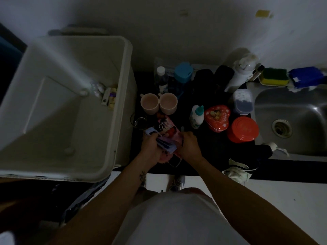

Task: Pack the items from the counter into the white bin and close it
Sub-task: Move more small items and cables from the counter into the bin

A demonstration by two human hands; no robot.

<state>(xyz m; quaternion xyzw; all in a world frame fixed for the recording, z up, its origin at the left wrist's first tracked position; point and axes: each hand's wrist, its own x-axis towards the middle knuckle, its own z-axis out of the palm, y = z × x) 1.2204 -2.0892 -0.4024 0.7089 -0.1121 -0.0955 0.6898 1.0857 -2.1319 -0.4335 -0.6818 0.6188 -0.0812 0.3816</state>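
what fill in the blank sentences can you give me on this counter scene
1. The two cups side by side are ____ in colour.
2. The red tin beside the round red jar is shaped like a ____.
3. The yellow and green sponge lies behind the ____.
4. The left hand and right hand grip a bundle of packets while the white bin stands ____.

Missing words: pink; heart; sink; open.

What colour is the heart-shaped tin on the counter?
The heart-shaped tin is red, with a small picture printed on its lid. The head view, the only one, shows it.
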